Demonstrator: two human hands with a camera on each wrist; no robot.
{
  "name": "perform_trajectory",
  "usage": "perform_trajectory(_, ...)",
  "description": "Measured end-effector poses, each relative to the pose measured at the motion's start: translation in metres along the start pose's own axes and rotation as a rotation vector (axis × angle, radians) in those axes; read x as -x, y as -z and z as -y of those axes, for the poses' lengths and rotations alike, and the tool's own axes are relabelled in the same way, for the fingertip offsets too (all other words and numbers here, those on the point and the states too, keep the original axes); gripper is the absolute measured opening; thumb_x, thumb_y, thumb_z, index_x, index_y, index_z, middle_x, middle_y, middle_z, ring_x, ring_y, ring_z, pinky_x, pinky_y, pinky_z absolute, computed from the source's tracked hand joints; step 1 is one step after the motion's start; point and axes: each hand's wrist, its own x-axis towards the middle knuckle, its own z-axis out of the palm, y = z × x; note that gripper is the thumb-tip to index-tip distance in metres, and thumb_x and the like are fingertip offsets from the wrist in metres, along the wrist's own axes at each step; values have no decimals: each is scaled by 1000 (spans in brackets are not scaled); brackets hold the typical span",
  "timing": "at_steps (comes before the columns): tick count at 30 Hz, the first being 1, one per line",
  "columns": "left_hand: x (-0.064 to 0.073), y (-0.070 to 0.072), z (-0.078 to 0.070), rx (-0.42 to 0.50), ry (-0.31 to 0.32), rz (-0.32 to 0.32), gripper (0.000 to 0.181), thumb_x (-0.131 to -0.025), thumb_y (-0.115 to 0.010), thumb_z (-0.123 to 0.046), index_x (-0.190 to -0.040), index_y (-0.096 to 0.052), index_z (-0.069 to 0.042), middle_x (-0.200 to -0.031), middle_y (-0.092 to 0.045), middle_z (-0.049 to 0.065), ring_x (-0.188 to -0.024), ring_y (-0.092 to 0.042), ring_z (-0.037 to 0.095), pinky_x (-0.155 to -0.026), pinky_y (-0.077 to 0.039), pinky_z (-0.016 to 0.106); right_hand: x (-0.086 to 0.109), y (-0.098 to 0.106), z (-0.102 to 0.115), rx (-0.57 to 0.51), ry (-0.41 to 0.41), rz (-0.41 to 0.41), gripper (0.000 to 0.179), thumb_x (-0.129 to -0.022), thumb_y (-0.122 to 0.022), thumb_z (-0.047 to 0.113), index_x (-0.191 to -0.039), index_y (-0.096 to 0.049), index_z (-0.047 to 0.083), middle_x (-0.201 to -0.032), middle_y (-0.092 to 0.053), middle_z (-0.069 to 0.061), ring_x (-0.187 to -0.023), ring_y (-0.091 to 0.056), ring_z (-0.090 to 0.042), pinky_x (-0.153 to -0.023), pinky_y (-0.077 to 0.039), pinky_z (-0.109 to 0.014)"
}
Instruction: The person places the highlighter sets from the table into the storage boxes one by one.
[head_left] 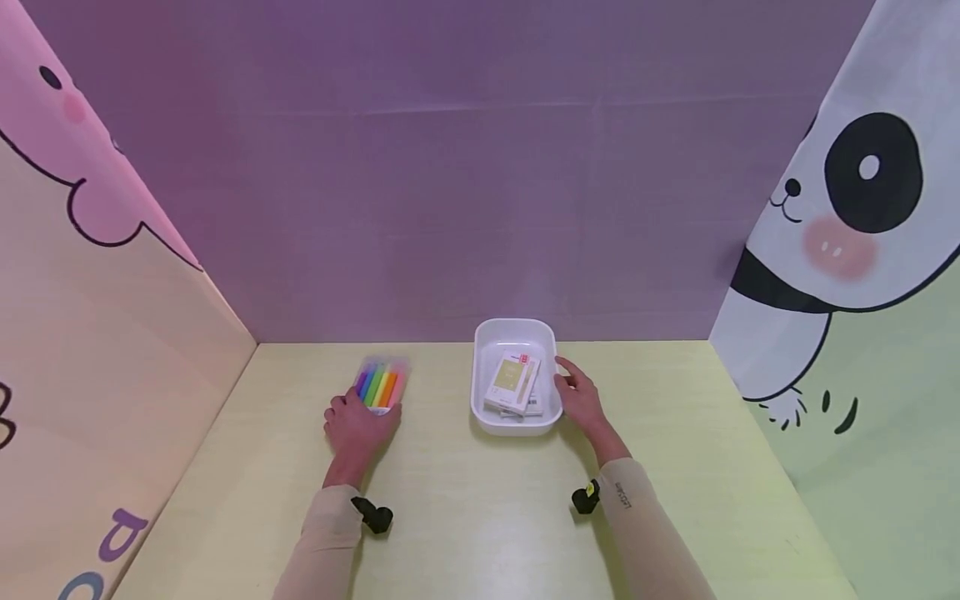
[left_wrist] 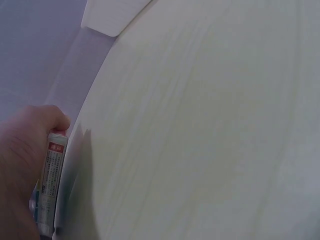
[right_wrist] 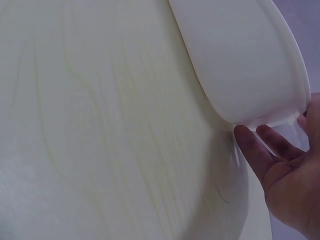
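On the left of the table, my left hand (head_left: pixel 362 425) grips the near end of a clear pack of coloured markers (head_left: pixel 386 383), its colours running from purple to pink. A printed label shows along the pack's edge in the left wrist view, with the thumb (left_wrist: pixel 57 117) at its top. My right hand (head_left: pixel 581 396) touches the right side of a white plastic tray (head_left: pixel 517 429). In the right wrist view, extended fingers (right_wrist: pixel 250 150) meet the tray's outer wall. Inside the tray lie small white boxes (head_left: pixel 513 379), the top one with a beige panel, overlapping one another.
A purple wall (head_left: pixel 480 183) rises behind the table's back edge. Printed side walls stand left and right, the right one bearing a panda (head_left: pixel 847 267). A dark wrist camera (head_left: pixel 375 515) sits on the left sleeve, another (head_left: pixel 585 497) on the right.
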Motion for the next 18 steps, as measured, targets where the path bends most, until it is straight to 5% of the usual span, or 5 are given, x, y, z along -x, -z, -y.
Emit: perform_trajectory(18, -8, 14, -20, 58, -91, -24, 92, -78, -68, -55, -140, -35, 4, -123, -42, 27, -111, -39, 44, -93, -35, 59, -1, 0, -1, 7, -3, 6, 40, -100, -52, 20, -140, -52, 15, -107, -65, -21, -100, -60, -31, -82, -49, -40)
